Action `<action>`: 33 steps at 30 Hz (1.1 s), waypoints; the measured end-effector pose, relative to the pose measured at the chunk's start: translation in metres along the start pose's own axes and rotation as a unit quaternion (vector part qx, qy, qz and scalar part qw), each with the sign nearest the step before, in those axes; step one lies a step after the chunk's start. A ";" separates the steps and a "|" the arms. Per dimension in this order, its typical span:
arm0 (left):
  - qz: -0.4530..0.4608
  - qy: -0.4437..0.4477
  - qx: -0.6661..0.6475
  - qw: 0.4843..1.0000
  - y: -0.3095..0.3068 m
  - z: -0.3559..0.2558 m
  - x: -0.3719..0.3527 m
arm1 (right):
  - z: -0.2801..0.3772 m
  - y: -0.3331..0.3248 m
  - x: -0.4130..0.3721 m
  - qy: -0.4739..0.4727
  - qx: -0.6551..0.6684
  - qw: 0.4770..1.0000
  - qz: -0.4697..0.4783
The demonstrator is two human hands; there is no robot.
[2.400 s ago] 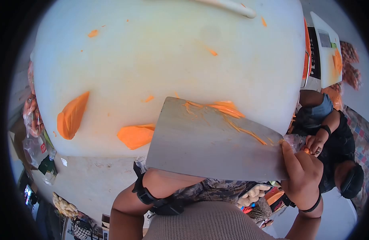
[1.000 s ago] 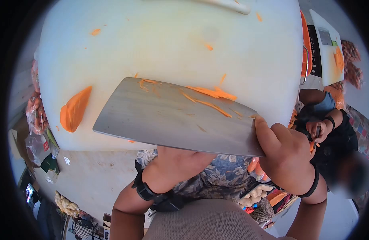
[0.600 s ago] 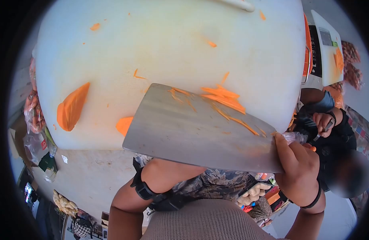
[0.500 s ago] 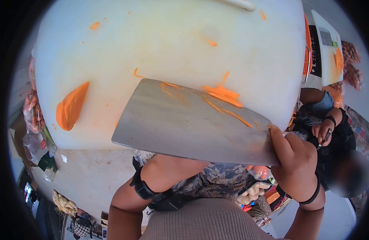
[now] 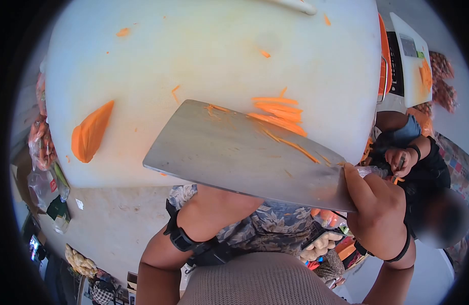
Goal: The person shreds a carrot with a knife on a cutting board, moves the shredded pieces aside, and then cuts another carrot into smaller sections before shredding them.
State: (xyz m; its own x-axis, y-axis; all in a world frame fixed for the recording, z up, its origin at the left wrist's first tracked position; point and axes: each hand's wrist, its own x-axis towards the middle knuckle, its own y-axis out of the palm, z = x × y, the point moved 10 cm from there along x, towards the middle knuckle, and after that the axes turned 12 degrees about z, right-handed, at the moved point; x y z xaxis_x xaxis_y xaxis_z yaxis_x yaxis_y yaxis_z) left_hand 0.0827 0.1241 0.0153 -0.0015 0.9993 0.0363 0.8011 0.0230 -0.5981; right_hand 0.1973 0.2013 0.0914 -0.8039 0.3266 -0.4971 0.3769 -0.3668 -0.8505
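Observation:
My right hand point(image 5: 379, 211) is closed on the rear end of a wide cleaver point(image 5: 244, 157), its handle hidden by my fingers. The blade lies nearly flat to my view over the near edge of the white cutting board point(image 5: 193, 46), with orange shreds stuck to it. Just beyond its upper edge lie several carrot strips point(image 5: 278, 111), partly covered by the blade. A larger cut carrot piece point(image 5: 92, 133) rests on the board at the left. My left forearm runs under the blade, which hides the left hand and its fingers.
Small carrot scraps point(image 5: 123, 32) dot the board. A white rod-like handle point(image 5: 295, 5) lies at its far edge. To the right, a co-worker's hand point(image 5: 401, 161) holds a tool near a second cutting board point(image 5: 410, 61). Bagged carrots point(image 5: 41, 142) stand at the left.
More carrot strips show beyond the blade, spread farther apart than before. The cleaver has barely shifted in my right hand. The co-worker's hand has moved slightly.

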 end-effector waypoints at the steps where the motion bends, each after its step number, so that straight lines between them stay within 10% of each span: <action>1: 0.002 0.000 -0.001 1.000 -0.001 0.000 0.001 | -0.002 0.002 -0.001 0.009 -0.003 1.000 0.000; 33: -0.058 0.059 0.050 0.995 -0.017 -0.014 0.012 | 0.015 0.007 0.042 -0.024 0.003 0.999 -0.023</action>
State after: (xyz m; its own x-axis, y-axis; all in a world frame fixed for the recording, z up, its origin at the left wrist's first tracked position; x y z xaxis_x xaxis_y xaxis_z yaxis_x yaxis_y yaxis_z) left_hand 0.0772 0.1356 0.0371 -0.0153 0.9797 0.1998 0.7362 0.1463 -0.6608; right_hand 0.1589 0.1998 0.0673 -0.8419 0.3013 -0.4478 0.3356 -0.3576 -0.8715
